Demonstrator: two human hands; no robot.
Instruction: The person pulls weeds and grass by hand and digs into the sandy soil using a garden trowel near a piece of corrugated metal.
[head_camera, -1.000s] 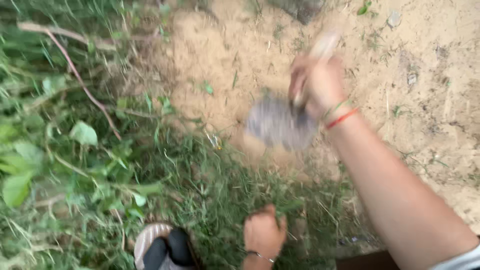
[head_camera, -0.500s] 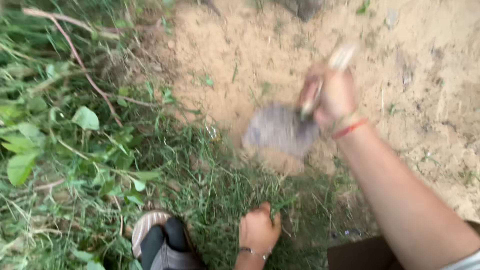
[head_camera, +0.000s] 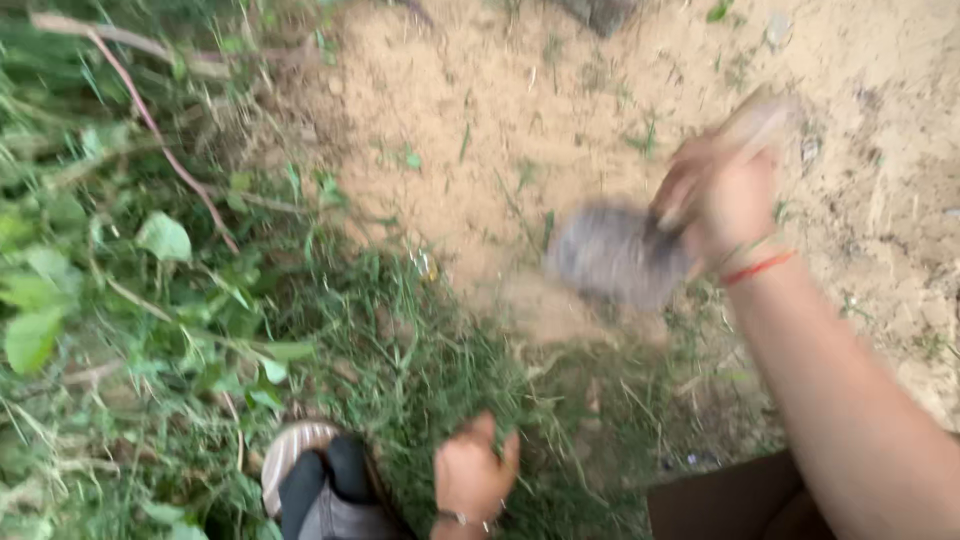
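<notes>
Right hand (head_camera: 722, 200) grips a blurred trowel (head_camera: 620, 255); left hand (head_camera: 472, 478) clutches grass (head_camera: 420, 370) (bare soil beyond).

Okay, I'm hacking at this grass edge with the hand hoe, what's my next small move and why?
Probably bring the hoe blade down at the line where the grass meets the bare sandy soil. The right hand has the tool raised and blurred above that edge, and the left hand grips a tuft nearer your sandal, well clear of the blade.

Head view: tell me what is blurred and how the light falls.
Head view: the right hand and its grey-bladed digging tool are smeared by motion blur; the left hand in the grass and the sandy soil look only soft; light is flat, without hard shadows or glare.
</notes>
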